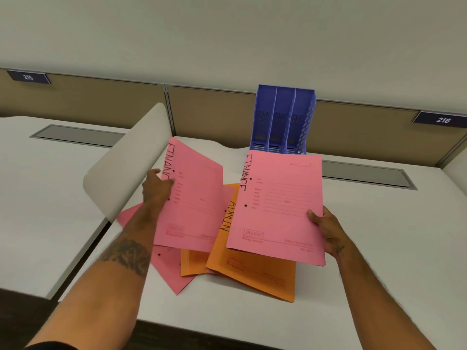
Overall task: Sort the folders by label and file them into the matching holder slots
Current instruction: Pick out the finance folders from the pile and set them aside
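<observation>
My left hand (157, 188) grips the left edge of a pink folder (194, 198) marked FINANCE, lifted and tilted above the pile. At the lower right edge of a second pink FINANCE folder (280, 205), my right hand (326, 229) holds it up over the desk. Under them lies an orange folder (255, 271) marked ADMIN, with another orange folder (193, 263) and a pink folder (171, 271) partly hidden beneath. A blue holder (284, 117) with three empty upright slots stands at the back of the desk, just beyond the right-hand folder.
A white desk (379, 248) carries the pile. A rounded white divider (131, 157) rises on the left, beside a neighbouring desk (38, 198). Beige partition panels (214, 109) with number plates 215 (28, 77) and 216 (443, 120) run behind. A grey cable slot (366, 174) lies right of the holder.
</observation>
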The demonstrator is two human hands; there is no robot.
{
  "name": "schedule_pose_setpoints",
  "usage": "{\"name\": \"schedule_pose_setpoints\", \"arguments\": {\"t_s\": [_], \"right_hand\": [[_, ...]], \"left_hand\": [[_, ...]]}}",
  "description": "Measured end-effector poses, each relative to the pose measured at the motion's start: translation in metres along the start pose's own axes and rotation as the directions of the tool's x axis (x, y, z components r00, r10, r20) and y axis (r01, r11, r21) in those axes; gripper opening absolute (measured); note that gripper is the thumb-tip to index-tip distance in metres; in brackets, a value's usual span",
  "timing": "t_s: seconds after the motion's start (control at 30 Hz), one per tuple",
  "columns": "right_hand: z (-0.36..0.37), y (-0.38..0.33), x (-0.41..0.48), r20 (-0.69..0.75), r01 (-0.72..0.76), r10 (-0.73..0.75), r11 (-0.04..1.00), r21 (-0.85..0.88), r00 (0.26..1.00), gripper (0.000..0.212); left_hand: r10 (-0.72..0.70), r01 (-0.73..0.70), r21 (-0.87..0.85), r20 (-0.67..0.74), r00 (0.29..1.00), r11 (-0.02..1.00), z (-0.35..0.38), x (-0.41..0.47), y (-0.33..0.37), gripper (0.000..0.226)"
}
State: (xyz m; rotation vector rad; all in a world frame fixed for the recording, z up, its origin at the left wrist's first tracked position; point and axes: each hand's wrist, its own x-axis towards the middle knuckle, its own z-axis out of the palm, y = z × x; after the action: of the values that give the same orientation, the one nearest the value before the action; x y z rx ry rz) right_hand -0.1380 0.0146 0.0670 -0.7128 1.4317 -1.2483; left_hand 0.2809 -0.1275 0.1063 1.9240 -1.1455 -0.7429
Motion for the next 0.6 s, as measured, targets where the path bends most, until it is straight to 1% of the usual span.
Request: {"name": "schedule_pose_setpoints", "arguments": {"t_s": [0.07,0.13,0.2,0.27,0.37,0.4,0.5,0.6], "right_hand": [[0.001,-0.002,0.002,-0.019,0.001,-0.001,1.0,-0.003,1.0,0.036],[0.002,-0.004,0.002,-0.029,0.004,-0.004,1.0,-0.005,1.0,0.036],[0.003,-0.005,0.002,-0.031,0.008,-0.009,1.0,-0.007,0.999,0.035],[0.006,-0.006,0.003,-0.036,0.011,-0.012,1.0,-0.01,0.999,0.035],[0.011,-0.007,0.003,-0.046,0.023,-0.023,1.0,-0.009,0.999,0.035],[0.012,-0.008,0.003,-0.046,0.025,-0.026,1.0,-0.014,0.999,0.034],[0.018,-0.009,0.002,-0.036,0.035,-0.036,0.999,-0.019,0.999,0.035],[0.025,-0.012,-0.001,-0.026,0.044,-0.045,0.999,-0.016,0.999,0.033]], "left_hand": [[0.066,-0.065,0.021,-0.017,0.998,0.998,-0.019,0.012,0.016,0.06],[0.112,-0.111,0.02,-0.031,0.993,0.994,-0.037,0.023,0.03,0.058],[0.159,-0.159,0.005,-0.036,0.987,0.987,-0.054,0.033,0.04,0.051],[0.18,-0.179,-0.083,0.006,0.984,0.98,-0.064,0.037,0.046,0.039],[0.165,-0.137,-0.231,0.107,0.98,0.963,-0.063,0.036,0.048,0.019],[0.151,-0.109,-0.265,0.14,0.979,0.958,-0.059,0.034,0.048,0.017],[0.105,-0.017,-0.337,0.246,0.964,0.941,-0.037,0.022,0.047,0.02],[0.095,0.046,-0.368,0.355,0.93,0.929,-0.007,0.005,0.042,0.02]]}}
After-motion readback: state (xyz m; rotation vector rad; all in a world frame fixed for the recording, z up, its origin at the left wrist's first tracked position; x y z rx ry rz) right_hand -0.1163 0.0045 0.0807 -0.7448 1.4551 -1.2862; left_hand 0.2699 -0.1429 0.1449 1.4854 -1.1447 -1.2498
